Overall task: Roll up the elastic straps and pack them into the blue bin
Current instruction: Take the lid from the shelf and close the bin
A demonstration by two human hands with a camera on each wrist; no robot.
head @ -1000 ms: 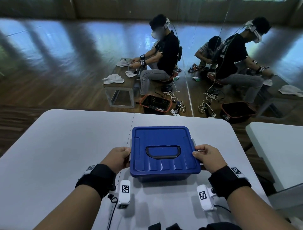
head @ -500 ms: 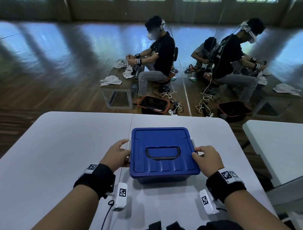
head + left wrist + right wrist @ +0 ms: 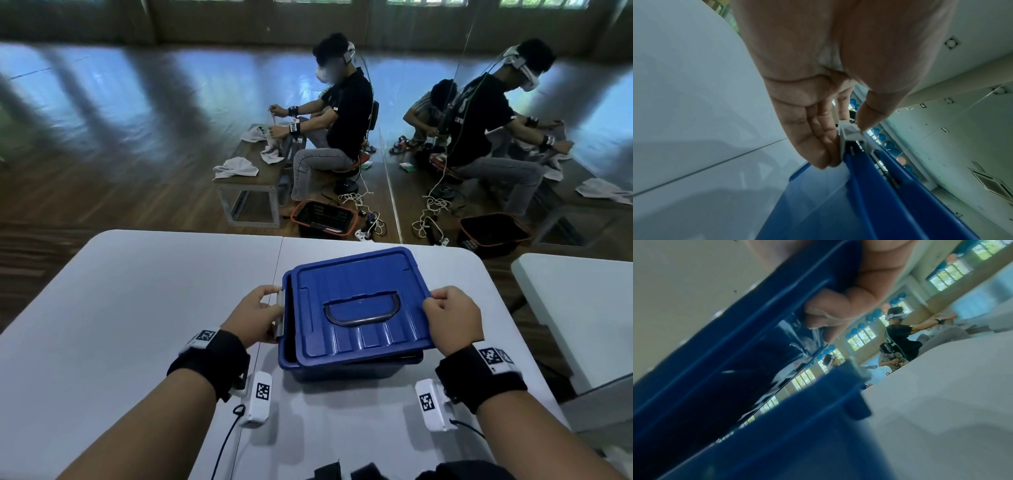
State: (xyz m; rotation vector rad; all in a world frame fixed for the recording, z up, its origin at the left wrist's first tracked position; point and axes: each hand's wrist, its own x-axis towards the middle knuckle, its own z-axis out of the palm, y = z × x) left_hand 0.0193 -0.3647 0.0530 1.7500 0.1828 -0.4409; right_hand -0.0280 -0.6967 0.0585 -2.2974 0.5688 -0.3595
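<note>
The blue bin (image 3: 342, 371) stands on the white table (image 3: 137, 308) in front of me. Its blue lid (image 3: 359, 281) with a recessed handle is off its seat, tilted and shifted to the right, leaving a gap along the bin's left rim. My left hand (image 3: 255, 317) pinches the grey latch (image 3: 281, 308) on the bin's left side; the left wrist view shows thumb and fingers on that latch (image 3: 851, 131). My right hand (image 3: 452, 318) grips the lid's right edge, fingers curled under the lid (image 3: 735, 345). The bin's inside is hidden. Dark pieces (image 3: 329, 472) lie at the near edge.
A second white table (image 3: 582, 308) stands close on the right across a narrow gap. Beyond the table's far edge a person sits at a low bench (image 3: 246, 181) with cloths, an orange-rimmed basket (image 3: 323, 217) and cables on the wooden floor, repeated in a mirror.
The lid lay flat and closed on the bin; now it is lifted, tilted and shifted right. My left hand has taken the grey latch, and my right hand has taken hold of the lid's edge.
</note>
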